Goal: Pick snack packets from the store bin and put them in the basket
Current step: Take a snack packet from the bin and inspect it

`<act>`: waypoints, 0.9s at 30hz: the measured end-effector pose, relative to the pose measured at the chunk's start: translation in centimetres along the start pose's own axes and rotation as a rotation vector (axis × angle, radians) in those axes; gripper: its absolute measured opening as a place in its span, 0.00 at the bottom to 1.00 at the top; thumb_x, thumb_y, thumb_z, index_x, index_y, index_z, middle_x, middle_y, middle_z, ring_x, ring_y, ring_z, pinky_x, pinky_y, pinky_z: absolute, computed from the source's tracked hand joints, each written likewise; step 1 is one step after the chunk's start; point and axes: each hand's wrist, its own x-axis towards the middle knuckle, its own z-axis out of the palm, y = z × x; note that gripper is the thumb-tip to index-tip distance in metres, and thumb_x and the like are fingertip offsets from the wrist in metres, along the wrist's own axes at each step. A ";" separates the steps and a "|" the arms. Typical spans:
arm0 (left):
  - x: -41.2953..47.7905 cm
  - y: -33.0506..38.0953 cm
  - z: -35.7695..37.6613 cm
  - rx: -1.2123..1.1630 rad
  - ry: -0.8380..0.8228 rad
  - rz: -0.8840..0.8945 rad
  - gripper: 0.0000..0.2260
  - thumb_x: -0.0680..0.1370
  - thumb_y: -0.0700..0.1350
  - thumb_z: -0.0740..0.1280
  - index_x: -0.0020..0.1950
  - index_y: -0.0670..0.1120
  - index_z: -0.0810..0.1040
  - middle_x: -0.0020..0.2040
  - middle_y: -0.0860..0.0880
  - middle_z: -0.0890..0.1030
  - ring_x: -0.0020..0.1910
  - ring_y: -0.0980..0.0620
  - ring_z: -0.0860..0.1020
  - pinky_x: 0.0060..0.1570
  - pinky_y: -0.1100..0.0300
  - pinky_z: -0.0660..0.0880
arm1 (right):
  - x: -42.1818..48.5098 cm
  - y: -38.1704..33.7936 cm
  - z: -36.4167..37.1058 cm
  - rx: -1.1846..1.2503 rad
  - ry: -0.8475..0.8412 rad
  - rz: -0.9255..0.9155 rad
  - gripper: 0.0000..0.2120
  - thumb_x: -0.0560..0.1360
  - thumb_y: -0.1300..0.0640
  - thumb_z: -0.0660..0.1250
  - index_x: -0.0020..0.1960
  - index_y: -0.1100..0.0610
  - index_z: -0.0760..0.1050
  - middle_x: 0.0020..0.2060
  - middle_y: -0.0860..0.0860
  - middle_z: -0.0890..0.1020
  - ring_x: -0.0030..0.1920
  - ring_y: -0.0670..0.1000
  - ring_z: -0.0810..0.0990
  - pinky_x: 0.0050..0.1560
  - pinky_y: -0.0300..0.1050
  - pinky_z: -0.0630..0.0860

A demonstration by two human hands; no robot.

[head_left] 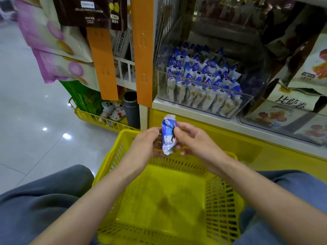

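Observation:
A small blue and white snack packet (168, 134) is upright between both hands, above the far rim of the yellow basket (223, 200). My left hand (146, 143) grips its left edge. My right hand (191, 140) pinches its right side with the thumb on the front. The basket sits between my knees and nothing lies on its floor. A clear plastic store bin (203, 103) on the shelf ahead holds several matching blue and white packets (200, 73).
A second clear bin (283, 121) with larger bags stands to the right on the yellow shelf base (247, 147). Orange hanging strips (141, 50) and big bags hang at left. A low yellow wire basket (92, 119) and a dark flask (131, 110) stand on the floor.

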 end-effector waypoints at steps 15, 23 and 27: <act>-2.0 0.0 -1.3 0.102 -0.163 -0.028 0.11 0.77 0.38 0.65 0.59 0.43 0.74 0.51 0.47 0.82 0.40 0.61 0.81 0.36 0.70 0.75 | 1.1 0.8 0.1 -0.322 0.153 -0.238 0.17 0.78 0.56 0.61 0.31 0.57 0.69 0.19 0.49 0.73 0.20 0.45 0.72 0.24 0.34 0.68; 0.2 0.9 -1.5 -0.044 0.073 0.155 0.06 0.76 0.41 0.66 0.51 0.50 0.74 0.47 0.53 0.83 0.42 0.61 0.81 0.41 0.71 0.76 | 3.0 -4.4 -1.6 -0.373 0.227 -0.455 0.07 0.79 0.59 0.59 0.54 0.51 0.73 0.45 0.47 0.81 0.45 0.44 0.80 0.47 0.37 0.78; 1.1 1.3 -1.9 -0.063 0.159 0.203 0.06 0.76 0.43 0.66 0.52 0.51 0.75 0.46 0.57 0.83 0.46 0.62 0.81 0.43 0.71 0.75 | 8.0 -9.6 -3.2 -0.753 0.388 -0.489 0.12 0.79 0.55 0.60 0.60 0.55 0.75 0.52 0.48 0.80 0.51 0.44 0.77 0.48 0.29 0.72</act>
